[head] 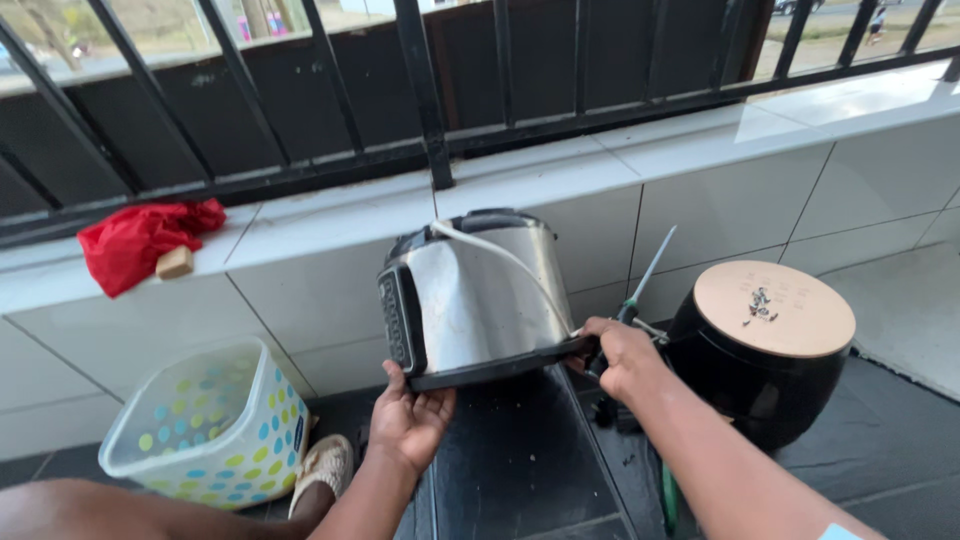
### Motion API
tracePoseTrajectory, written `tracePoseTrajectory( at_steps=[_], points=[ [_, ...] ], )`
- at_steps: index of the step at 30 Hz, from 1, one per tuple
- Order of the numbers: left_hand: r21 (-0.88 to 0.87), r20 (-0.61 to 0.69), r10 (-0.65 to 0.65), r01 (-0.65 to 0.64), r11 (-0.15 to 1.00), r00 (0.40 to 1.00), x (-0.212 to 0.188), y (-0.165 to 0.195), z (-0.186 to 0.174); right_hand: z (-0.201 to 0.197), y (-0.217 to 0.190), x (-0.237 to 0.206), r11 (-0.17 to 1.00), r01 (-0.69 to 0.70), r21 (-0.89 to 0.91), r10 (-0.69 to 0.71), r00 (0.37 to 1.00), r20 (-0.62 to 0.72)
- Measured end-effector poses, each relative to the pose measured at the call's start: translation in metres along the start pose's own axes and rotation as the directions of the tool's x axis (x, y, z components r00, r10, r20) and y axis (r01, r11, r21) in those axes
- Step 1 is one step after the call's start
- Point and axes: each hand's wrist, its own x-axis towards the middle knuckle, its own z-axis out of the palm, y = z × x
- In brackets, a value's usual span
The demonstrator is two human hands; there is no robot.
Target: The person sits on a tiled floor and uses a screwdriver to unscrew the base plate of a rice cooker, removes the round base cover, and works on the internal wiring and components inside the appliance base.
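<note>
A stainless-steel cooker body (480, 300) with a black control panel on its left end is tipped on its side over a dark surface. My left hand (410, 420) supports its lower black rim from below, palm up. My right hand (620, 355) grips the rim at the right and also holds a green-handled screwdriver (645, 280), its shaft pointing up and to the right. A white cord (505, 258) runs across the steel body toward my right hand.
A black round pot (750, 380) with a tan flat top stands at the right. A clear plastic tub with coloured dots (205, 425) sits at the left beside a sandal (322, 468). A red cloth (140, 240) lies on the white tiled ledge (560, 170) under black railings.
</note>
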Motion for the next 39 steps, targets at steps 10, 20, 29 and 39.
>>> tracePoseTrajectory(
  at_steps=[10,20,29,39],
  points=[
    [0.027,-0.015,-0.005,0.005,1.0,1.0,0.004,0.0,-0.001,-0.017,0.005,0.024,0.997,-0.079,0.007,0.077,0.987,0.139],
    [0.004,-0.235,0.104,-0.106,0.994,0.966,0.011,0.002,-0.024,-0.024,-0.007,0.015,0.954,-0.149,-0.26,0.181,0.978,0.104],
    [-0.165,-0.294,0.159,-0.214,0.963,0.942,0.036,0.009,-0.042,-0.042,0.024,0.054,0.888,-0.238,-0.393,0.274,0.961,0.036],
    [0.028,-0.428,0.24,-0.252,0.967,0.871,0.041,-0.01,-0.054,-0.058,0.06,0.068,0.847,-0.214,-0.487,0.26,0.965,0.028]
  ],
)
